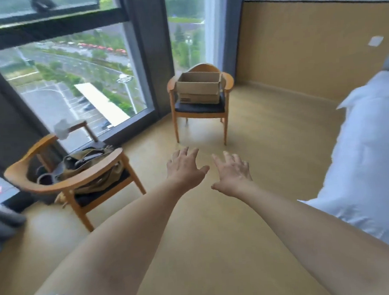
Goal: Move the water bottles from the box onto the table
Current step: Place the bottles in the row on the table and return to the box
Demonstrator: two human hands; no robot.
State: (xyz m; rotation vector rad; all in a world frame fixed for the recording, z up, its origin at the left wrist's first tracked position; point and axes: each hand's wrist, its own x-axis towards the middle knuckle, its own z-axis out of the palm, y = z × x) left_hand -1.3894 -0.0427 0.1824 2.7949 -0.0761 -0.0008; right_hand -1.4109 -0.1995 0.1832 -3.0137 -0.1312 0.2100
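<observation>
An open cardboard box (198, 88) stands on the dark seat of a wooden armchair (228, 82) near the window corner. From here I cannot see what is inside the box, and no water bottle shows anywhere. My left hand (185, 164) and my right hand (232, 173) are stretched out side by side over the floor, fingers spread, holding nothing. Both hands are well short of the chair with the box. No table is in view.
A second wooden armchair (62, 180) at the left holds an olive bag (93, 165). A bed with white bedding (370, 160) fills the right side. Tall windows (73, 90) run along the left wall. Bare tan floor (205, 237) lies between me and the chairs.
</observation>
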